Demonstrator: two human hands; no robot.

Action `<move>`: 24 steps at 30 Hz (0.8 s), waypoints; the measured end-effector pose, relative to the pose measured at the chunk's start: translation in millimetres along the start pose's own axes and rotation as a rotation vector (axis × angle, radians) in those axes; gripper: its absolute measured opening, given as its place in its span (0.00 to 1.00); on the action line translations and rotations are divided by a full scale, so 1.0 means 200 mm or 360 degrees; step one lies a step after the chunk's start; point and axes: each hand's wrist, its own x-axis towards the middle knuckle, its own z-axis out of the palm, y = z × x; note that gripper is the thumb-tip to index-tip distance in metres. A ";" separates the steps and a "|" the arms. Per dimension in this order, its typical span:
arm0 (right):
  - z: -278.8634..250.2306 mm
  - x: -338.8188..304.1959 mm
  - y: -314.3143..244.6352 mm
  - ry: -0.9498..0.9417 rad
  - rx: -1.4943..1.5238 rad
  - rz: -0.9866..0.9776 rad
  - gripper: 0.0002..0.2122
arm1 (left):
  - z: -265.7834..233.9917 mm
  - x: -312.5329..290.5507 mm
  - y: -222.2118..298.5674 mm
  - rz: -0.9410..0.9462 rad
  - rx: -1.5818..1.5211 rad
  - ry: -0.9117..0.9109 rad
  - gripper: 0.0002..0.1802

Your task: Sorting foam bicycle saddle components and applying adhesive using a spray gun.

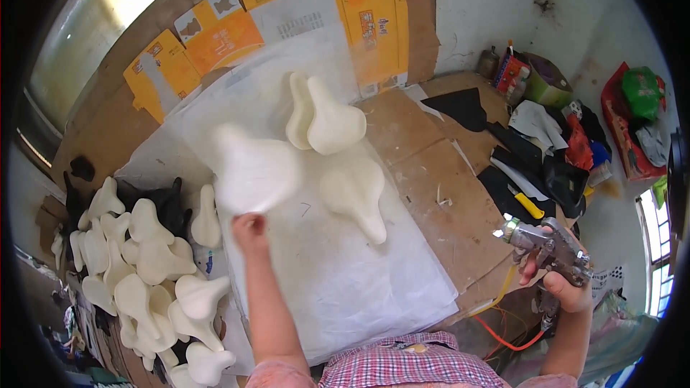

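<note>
My left hand [250, 233] is closed at the near edge of a cream bicycle saddle pad [257, 174], which is smeared by motion above the white sheet. In my right hand [564, 289] is a metal spray gun [550, 248], its nozzle pointing left. A red-orange hose [512, 345] runs from the gun's lower end. Just right of the held pad, a second saddle pad [356, 192] lies with its narrow nose toward me. Farther back, one pad [334, 121] rests against another [298, 115] that is tipped on its side.
White sheeting [359, 309] covers the middle of the cardboard-topped table [413, 162]. Many saddle pads [147, 262] are heaped at left. Toward the right lie black scraps [460, 106], a yellow-handled knife [528, 205] and a green box [546, 79]. Yellow cardboard [370, 25] lines the back.
</note>
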 end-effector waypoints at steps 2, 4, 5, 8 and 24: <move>-0.03 0.03 0.05 -0.0025 -0.0025 0.0029 0.34 | -0.08 -0.02 0.12 0.0289 -0.0456 0.0292 0.26; 0.02 0.08 0.11 -0.0139 -0.0029 0.0108 0.33 | -0.32 0.14 -0.07 0.0485 0.0074 0.0113 0.27; 0.04 0.09 0.11 -0.0173 -0.0091 0.0188 0.33 | -0.39 0.20 -0.24 0.0573 0.0597 -0.0104 0.29; 0.05 0.15 0.24 -0.0345 -0.0181 0.0261 0.34 | -0.26 0.39 -0.76 -0.0259 0.1305 -0.0153 0.49; 0.07 0.38 0.26 -0.0440 -0.0305 0.0132 0.34 | 0.17 -0.31 -0.14 0.1831 0.1389 -0.0443 0.36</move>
